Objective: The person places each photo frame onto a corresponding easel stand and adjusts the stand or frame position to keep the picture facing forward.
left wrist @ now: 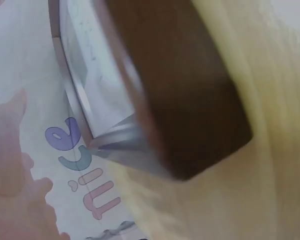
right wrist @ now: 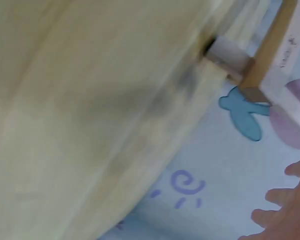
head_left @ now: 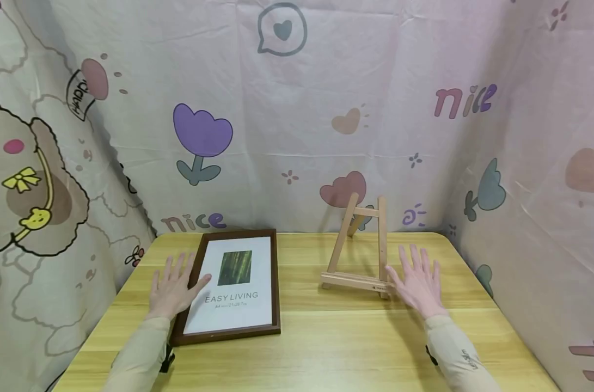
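A brown picture frame (head_left: 276,283) lies on the left of the table, its white sheet printed with a small green picture and "EASY LIVING". Beside it is my left hand (head_left: 171,291), fingers spread, the thumb reaching over the frame's left side; whether it touches cannot be told. A small wooden easel (head_left: 357,280) stands upright to the right of the frame. My right hand (head_left: 421,288) is spread flat at the easel's right, thumb close to the end of its ledge. In the right wrist view the fingers (right wrist: 285,210) look apart from the easel (right wrist: 267,60).
The light wood table (head_left: 316,348) carries both things, with bare wood between frame and easel. A patterned cloth (head_left: 287,120) hangs behind the table's back edge and along both sides.
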`<action>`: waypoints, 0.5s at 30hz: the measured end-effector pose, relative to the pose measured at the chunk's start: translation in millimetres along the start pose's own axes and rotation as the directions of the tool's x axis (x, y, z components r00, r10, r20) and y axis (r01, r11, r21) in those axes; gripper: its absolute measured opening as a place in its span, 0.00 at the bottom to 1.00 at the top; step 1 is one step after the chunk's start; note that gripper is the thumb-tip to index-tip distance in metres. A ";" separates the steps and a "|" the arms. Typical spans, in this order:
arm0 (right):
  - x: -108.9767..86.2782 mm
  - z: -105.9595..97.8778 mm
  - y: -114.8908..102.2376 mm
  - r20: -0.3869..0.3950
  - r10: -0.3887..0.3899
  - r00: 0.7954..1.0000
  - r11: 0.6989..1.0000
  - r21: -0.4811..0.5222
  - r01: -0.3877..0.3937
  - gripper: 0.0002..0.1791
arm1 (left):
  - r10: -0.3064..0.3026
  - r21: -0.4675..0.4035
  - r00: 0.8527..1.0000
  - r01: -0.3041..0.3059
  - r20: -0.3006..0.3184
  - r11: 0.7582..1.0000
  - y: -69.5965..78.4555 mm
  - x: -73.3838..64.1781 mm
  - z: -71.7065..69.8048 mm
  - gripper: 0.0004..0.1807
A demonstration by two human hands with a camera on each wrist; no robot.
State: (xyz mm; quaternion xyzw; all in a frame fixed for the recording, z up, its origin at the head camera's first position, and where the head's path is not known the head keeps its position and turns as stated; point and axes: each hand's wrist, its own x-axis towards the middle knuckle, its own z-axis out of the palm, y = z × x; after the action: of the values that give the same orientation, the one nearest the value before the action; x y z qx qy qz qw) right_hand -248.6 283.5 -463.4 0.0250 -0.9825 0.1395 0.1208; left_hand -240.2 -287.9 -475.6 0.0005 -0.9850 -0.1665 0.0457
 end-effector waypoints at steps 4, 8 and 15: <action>-0.8 -8.4 -14.2 -0.002 -0.013 1.000 1.000 -0.026 0.013 0.43 | 0.015 -0.049 0.999 -0.013 0.037 0.999 0.1 -1.3 -7.8 0.52; -3.5 -12.8 -31.2 -0.042 -0.034 0.999 0.998 -0.047 0.032 0.43 | 0.042 -0.087 0.997 -0.036 0.068 0.996 -1.4 -1.7 -14.0 0.52; -8.2 -1.6 -65.9 -0.147 -0.130 0.981 0.991 -0.049 0.124 0.41 | 0.097 -0.146 0.992 -0.085 0.077 0.986 -12.8 -2.6 -14.8 0.53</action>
State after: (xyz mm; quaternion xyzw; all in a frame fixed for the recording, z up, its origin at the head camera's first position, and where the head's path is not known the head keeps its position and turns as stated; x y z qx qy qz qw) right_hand -234.8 220.8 -446.3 0.0748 -0.9696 0.1133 0.2034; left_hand -236.4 -304.8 -466.1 -0.0550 -0.9706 -0.2339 0.0116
